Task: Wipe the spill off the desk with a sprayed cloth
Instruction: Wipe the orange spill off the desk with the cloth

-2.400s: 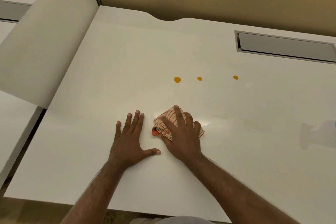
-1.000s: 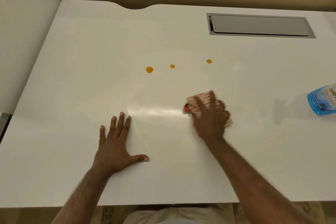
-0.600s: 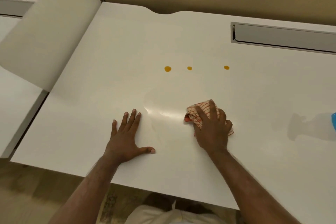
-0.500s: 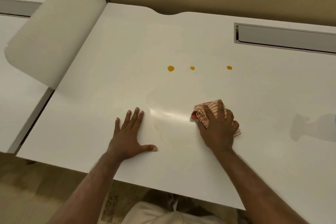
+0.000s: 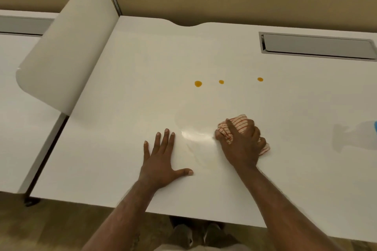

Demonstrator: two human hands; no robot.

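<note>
Mid-wipe, with three orange drops not yet reached.

My right hand (image 5: 241,144) is curled down over the bunched red-striped cloth (image 5: 234,126), gripping it and pressing it to the white counter (image 5: 122,128) at centre right of the frame; my left hand (image 5: 161,161) lies flat and empty, fingers spread, just left of a damp, shiny smear (image 5: 195,136) between the two hands. I judge I am partway through the wiping step: the near patch looks worked over, but the orange drops (image 5: 198,83) sit in a row above the cloth, well apart from it. The next move, as I see it, calls for pushing the cloth up the frame and sweeping across that row. A blue sliver (image 5: 375,127) shows at the right edge; no label or writing is readable anywhere.
</note>
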